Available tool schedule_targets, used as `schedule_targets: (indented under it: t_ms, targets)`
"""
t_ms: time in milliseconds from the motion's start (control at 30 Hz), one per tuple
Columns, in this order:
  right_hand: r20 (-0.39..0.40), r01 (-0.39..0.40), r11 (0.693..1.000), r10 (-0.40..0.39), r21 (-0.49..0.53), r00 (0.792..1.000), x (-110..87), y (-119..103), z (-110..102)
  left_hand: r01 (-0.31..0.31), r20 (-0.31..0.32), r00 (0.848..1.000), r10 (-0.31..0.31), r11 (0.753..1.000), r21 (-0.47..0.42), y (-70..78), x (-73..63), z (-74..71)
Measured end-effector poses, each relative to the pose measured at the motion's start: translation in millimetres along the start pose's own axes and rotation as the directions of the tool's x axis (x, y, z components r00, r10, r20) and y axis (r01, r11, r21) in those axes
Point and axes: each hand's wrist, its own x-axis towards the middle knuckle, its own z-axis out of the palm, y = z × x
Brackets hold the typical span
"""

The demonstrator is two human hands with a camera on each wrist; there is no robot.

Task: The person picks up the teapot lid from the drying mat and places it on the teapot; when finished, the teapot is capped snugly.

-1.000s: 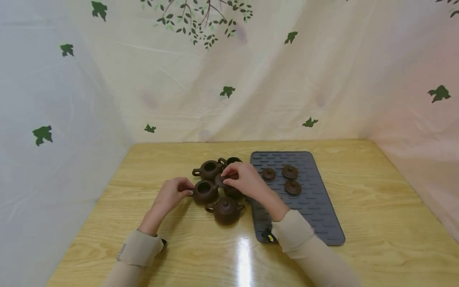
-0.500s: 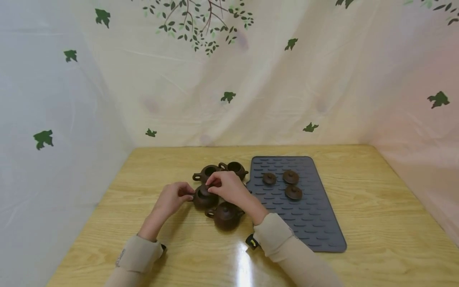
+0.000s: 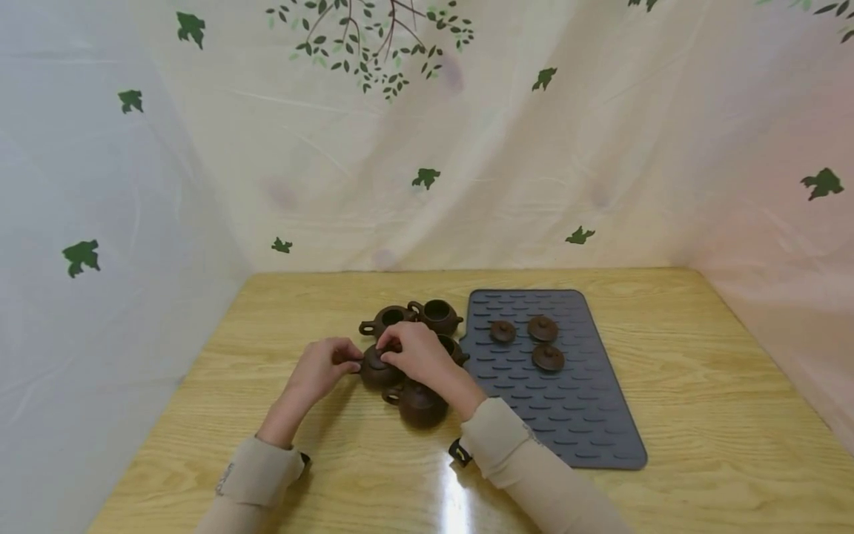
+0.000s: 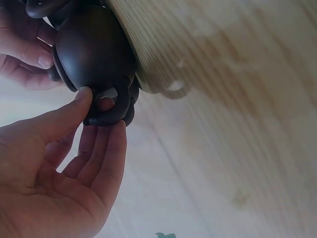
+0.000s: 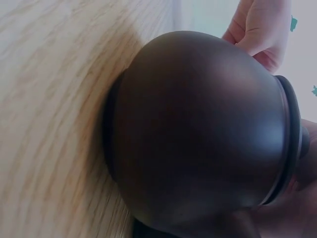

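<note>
My left hand (image 3: 316,371) pinches the handle (image 4: 119,106) of a small dark brown teapot (image 3: 377,380) between thumb and fingers. From the right, my right hand (image 3: 419,352) reaches across and holds the knob of a matching lid (image 3: 373,359) between thumb and fingertips. That lid sits over the mouth of the teapot. Close in front stands another brown teapot (image 3: 422,409) with its lid on, partly covered by the right wrist. It fills much of the right wrist view as a dark round body (image 5: 198,124).
Behind the hands are lidless teapots, one at the back left (image 3: 387,319), one at the back right (image 3: 437,314) and one half hidden (image 3: 460,354). A grey ridged mat (image 3: 567,415) lies to the right, bearing lids (image 3: 542,328). Patterned cloth (image 3: 333,178) surrounds the wooden table (image 3: 700,386).
My right hand has moved left and slightly down with the lid, from over the half-hidden teapot onto the mouth of the teapot at my left hand. The left hand keeps its hold.
</note>
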Motion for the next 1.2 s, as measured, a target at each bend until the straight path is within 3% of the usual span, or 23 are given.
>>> schedule_targets:
  t_ms: [167,567,900,1200]
  targets:
    - [0.005,0.001,1.000,0.000,-0.014,1.000,-1.4,-0.9,0.3,0.008,0.012,1.000,-0.008,1.000,-0.004,0.2,-1.8,-0.9]
    - [-0.014,-0.018,0.996,0.020,0.083,1.000,-4.3,8.7,-17.5,0.008,0.050,0.999,-0.006,0.999,-0.039,2.0,1.3,-7.5]
    - [-0.112,-0.055,0.992,0.068,0.116,0.991,-13.0,30.8,-45.5,0.004,-0.002,1.000,-0.004,0.997,-0.073,7.9,14.2,-15.9]
    - [-0.185,-0.083,0.988,0.107,0.134,0.977,-27.4,60.5,-71.6,0.002,-0.056,0.998,-0.007,0.996,-0.088,11.2,29.7,-14.7]
